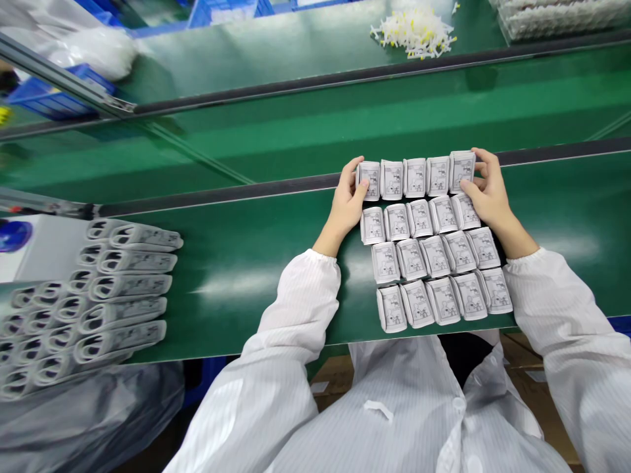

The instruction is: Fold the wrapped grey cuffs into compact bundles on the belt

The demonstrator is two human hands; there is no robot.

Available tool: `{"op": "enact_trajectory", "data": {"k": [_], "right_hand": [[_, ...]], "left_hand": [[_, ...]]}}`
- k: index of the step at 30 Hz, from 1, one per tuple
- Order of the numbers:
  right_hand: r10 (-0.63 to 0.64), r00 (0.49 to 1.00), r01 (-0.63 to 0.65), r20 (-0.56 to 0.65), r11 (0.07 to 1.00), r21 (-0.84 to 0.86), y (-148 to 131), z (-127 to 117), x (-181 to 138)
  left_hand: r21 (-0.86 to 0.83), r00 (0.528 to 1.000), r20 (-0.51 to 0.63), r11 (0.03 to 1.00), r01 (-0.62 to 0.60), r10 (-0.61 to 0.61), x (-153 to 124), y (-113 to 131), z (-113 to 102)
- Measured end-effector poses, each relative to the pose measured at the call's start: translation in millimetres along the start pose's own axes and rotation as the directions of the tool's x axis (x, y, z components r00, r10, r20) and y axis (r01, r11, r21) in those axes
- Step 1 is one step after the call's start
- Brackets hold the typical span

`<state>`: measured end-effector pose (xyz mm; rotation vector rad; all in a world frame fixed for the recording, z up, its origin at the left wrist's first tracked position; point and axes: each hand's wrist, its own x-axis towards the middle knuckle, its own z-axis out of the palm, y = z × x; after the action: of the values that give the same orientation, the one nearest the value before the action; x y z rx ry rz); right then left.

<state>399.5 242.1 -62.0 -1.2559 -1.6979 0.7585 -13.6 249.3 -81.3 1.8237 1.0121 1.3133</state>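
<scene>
Several rows of folded printed paper leaflets (436, 256) lie side by side on the green bench. At the back row's left end, my left hand (349, 197) grips the outermost folded leaflet (371, 180), thumb on its face and fingers along its outer side. My right hand (487, 187) holds the right-end leaflet (462, 171) in the same way, so the back row (415, 177) is squeezed between both hands. That row's right-end leaflet stands slightly higher than its neighbours. The nearer rows sit just in front of it, untouched except close to my right thumb.
Many more folded leaflets (128, 289) are stacked at the left, beside a white box (49, 249). A raised green shelf (276, 59) runs behind, bearing a pile of small white and yellow pieces (417, 33). Blue bins (59, 92) stand at the upper left.
</scene>
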Motion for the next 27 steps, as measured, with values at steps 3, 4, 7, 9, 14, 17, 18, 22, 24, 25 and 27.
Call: {"op": "enact_trajectory", "data": {"k": [3,4,7,9,14,17,18,22,24,25,27], "right_hand": [[0.009,1.000,-0.009,-0.006,1.000,0.006,-1,1,-1],[0.009,1.000,-0.009,-0.007,1.000,0.007,-1,1,-1],[0.004,1.000,-0.004,-0.011,1.000,0.005,0,2,-1],[-0.001,1.000,0.001,-0.007,1.000,-0.003,2,1,-1],[-0.010,1.000,0.010,0.024,1.000,-0.019,1,1,-1],[0.009,1.000,-0.009,0.008,1.000,-0.005,-5,2,-1],[0.009,1.000,-0.009,0.007,1.000,-0.008,-7,2,-1],[-0.024,0.999,0.025,0.038,0.999,-0.042,-11,2,-1],[-0.031,0.998,0.033,0.046,0.998,-0.047,-8,1,-1],[-0.029,0.998,0.031,0.049,0.998,-0.047,-6,0,-1],[-0.023,0.999,0.025,0.049,0.999,-0.042,-1,0,-1]], "left_hand": [[0.006,1.000,0.003,1.000,-0.008,0.008,0,1,0],[0.006,1.000,0.003,1.000,-0.011,0.011,0,1,0],[-0.005,1.000,-0.008,1.000,-0.026,0.026,1,1,1],[-0.018,0.999,-0.021,0.999,-0.040,0.040,2,-1,0],[-0.030,0.998,-0.033,0.998,-0.055,0.054,3,-7,-2],[-0.031,0.999,-0.022,0.998,-0.048,0.047,2,-7,-2],[-0.030,0.999,-0.020,0.999,-0.042,0.041,2,-6,-2],[-0.024,1.000,-0.009,0.999,-0.021,0.021,2,1,1],[-0.025,1.000,0.006,0.999,-0.023,0.023,2,3,1],[-0.027,1.000,0.013,0.999,-0.025,0.026,2,4,1],[-0.032,0.999,0.019,0.999,-0.031,0.031,2,3,1]]}}
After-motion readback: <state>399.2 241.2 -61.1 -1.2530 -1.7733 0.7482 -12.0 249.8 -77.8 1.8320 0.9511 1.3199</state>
